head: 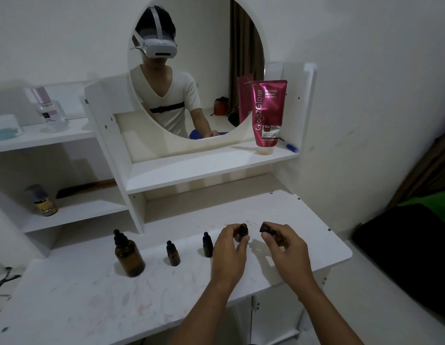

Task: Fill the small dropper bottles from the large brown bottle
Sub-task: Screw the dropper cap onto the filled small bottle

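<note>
L hand (228,247) grips 1 open dropper bottle (243,231); R hand (283,245) pinches cap (267,227); 2 capped small bottles (173,253), 1 large bottle (128,256).

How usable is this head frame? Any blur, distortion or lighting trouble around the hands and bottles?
Head view: dim, flat indoor light with soft shadows under the left hand and right hand; strong wide-angle bending of the shelf edges; far-left shelf items smeared and soft; the large brown bottle and the small bottle in the left hand read as dark shapes, liquid level unreadable; no glare on the mirror.
</note>
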Demonstrator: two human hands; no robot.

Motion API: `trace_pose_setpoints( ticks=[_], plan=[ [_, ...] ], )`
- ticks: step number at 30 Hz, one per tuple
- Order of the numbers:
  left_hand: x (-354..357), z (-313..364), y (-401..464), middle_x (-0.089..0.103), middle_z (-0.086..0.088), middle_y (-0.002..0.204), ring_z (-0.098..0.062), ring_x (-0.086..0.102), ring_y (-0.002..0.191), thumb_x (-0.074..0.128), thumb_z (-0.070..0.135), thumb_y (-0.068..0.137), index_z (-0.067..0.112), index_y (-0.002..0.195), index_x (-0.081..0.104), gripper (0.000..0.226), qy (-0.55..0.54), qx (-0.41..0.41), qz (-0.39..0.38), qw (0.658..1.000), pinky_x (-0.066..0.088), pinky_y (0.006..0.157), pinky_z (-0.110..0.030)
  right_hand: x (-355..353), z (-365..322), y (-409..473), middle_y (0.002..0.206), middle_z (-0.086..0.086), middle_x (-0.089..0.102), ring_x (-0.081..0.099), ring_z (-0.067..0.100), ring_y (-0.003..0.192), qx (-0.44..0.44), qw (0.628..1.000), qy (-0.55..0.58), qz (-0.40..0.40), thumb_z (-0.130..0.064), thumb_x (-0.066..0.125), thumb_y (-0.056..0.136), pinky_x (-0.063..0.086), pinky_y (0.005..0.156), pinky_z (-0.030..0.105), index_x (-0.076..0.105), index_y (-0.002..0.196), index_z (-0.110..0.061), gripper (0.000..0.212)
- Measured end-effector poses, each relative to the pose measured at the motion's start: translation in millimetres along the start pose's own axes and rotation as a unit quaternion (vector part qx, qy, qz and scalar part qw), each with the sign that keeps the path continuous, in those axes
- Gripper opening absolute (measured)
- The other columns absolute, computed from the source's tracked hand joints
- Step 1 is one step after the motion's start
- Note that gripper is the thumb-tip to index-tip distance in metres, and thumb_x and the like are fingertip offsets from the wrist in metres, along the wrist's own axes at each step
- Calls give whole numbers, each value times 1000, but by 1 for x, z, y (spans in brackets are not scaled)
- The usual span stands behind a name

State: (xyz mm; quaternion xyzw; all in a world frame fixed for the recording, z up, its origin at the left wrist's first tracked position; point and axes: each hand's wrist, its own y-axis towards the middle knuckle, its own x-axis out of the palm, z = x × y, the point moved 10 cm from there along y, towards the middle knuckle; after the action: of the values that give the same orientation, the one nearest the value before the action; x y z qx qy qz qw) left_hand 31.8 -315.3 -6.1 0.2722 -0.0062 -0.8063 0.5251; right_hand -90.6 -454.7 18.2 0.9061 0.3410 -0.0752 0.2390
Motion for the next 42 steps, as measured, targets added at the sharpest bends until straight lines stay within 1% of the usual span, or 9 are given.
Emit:
trace_pose_setpoints(
  ticks=[6,19,26,29,32,35,37,40,42],
  plan=[
    [-1,-3,-1,65,19,105,-3,61,103,67,25,97,32,114,62,19,-15,4,-2,1000,52,95,-26,4,-29,12,85,-17,61,63,4,82,-73,992,-95,-31,-7,78,88,46,72,5,76,114,-17,27],
    [-1,-1,-1,67,20,102,-3,62,102,61,18,100,30,110,65,16,-26,20,-2,999,53,90,-27,54,-58,54,82,-11,61,56,2,75,-57,941,-255,-217,-30,72,93,43,71,14,76,114,-24,22],
    [-2,0,-1,68,18,101,-5,63,99,62,12,98,35,105,65,24,-41,33,4,999,52,89,-27,56,-37,49,84,-16,53,53,3,77,-37,937,-307,-160,-61,60,92,36,65,14,71,105,-25,40],
    [0,-4,1,66,19,102,-5,63,100,60,13,98,39,109,62,28,-34,36,4,999,53,88,-29,60,-37,43,100,-20,60,62,1,83,-60,957,-235,-162,-49,62,96,50,77,17,69,120,-29,33],
    [1,-5,3,66,20,105,-2,62,104,59,16,99,35,109,63,21,-32,36,3,999,51,93,-26,65,-39,42,98,-19,65,63,-1,82,-76,956,-228,-170,-34,65,96,54,78,23,72,111,-27,17],
    [4,-10,4,65,20,105,-2,61,105,60,15,98,37,106,62,24,-36,30,1,999,50,94,-26,57,-39,46,79,-17,61,59,1,72,-49,954,-264,-131,-54,67,91,42,66,16,69,94,-29,25],
    [5,-12,4,65,17,104,-6,62,103,59,17,97,39,109,61,25,-40,22,-3,999,53,92,-32,55,-38,45,84,-19,59,58,1,76,-41,957,-262,-120,-61,65,89,40,65,14,67,100,-31,32],
    [9,-16,5,65,15,108,-10,63,106,56,20,95,40,110,61,25,-65,11,-12,998,55,93,-37,61,-38,40,102,-21,62,63,0,87,-60,966,-206,-144,-43,66,94,45,75,11,68,116,-31,25],
    [10,-17,8,65,17,108,-8,63,106,56,16,96,39,108,61,27,-42,19,-5,999,53,92,-34,67,-38,39,99,-20,63,63,0,85,-75,962,-209,-157,-30,69,94,48,77,14,70,111,-29,17]
  ],
)
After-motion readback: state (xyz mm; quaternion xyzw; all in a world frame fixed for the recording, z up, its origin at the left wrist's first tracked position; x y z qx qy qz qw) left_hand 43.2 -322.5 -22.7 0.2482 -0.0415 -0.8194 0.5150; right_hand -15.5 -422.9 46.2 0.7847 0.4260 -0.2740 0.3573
